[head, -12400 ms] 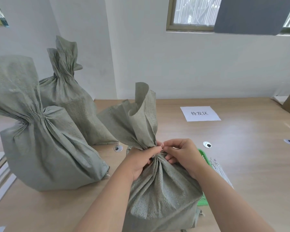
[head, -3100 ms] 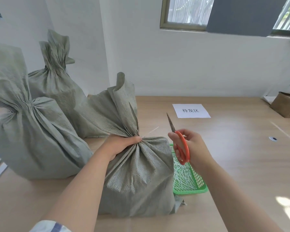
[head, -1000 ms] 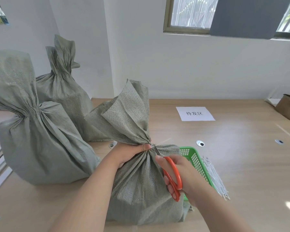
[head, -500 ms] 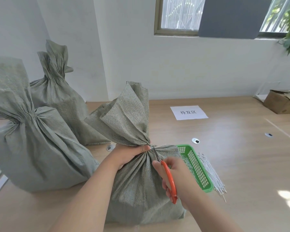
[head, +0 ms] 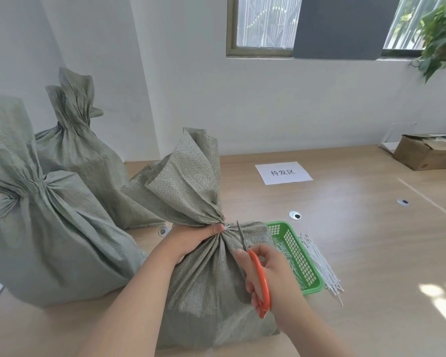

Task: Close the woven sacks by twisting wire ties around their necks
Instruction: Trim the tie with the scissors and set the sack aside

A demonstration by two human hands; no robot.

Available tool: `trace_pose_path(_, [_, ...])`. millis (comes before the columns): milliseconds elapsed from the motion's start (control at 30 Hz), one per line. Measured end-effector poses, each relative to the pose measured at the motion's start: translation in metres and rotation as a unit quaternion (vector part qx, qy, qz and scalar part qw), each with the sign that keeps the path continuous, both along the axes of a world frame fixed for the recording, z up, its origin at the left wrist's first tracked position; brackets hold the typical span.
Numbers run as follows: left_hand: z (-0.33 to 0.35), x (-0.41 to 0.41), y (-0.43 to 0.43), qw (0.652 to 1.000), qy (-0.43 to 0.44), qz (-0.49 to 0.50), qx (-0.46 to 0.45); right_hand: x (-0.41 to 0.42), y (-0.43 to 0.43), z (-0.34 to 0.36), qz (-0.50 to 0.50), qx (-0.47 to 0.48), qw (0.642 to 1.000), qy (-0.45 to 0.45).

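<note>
A grey-green woven sack (head: 209, 279) stands on the wooden table in front of me, its neck gathered tight. My left hand (head: 191, 238) grips that neck from the left. My right hand (head: 271, 274) holds orange-handled scissors (head: 258, 274), blades closed and pointing up, their tip just right of the neck. The wire tie at the neck is barely visible. Two more sacks stand to the left with cinched necks: a near one (head: 44, 228) and a far one (head: 83, 153).
A green plastic basket (head: 307, 274) of white wire ties sits right of the sack, with a loose bundle of ties (head: 322, 266) beside it. A white paper label (head: 283, 172) lies farther back. A cardboard box (head: 428, 153) is at the far right.
The scissors came in from the right to the sack's neck and now sit a little lower and back from it. My left hand has kept its grip on the neck.
</note>
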State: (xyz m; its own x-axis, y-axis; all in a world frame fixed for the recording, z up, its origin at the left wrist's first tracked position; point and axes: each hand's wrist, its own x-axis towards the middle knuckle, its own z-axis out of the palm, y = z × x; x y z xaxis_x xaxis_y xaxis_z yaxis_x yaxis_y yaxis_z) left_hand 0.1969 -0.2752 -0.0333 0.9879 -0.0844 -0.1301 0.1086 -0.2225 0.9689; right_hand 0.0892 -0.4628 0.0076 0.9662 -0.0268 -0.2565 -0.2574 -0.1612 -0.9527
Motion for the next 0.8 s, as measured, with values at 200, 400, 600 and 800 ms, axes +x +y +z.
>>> trace_pose_path(200, [0.002,0.004,-0.003,0.999,0.029,0.042,-0.008,0.015,-0.040,-0.001,-0.031,0.024,0.998,-0.042])
trace_pose_path(400, [0.005,0.008,-0.007,0.996,0.042,0.082,0.004,0.037,-0.086,-0.026,-0.045,-0.047,0.998,-0.022])
trace_pose_path(600, [0.006,0.010,-0.006,0.995,0.048,0.092,-0.003,0.037,-0.114,-0.104,0.045,-0.357,0.933,0.011])
trace_pose_path(800, [0.009,0.008,-0.008,0.994,0.049,0.101,-0.006,0.012,-0.132,-0.191,0.087,-0.435,0.894,0.055])
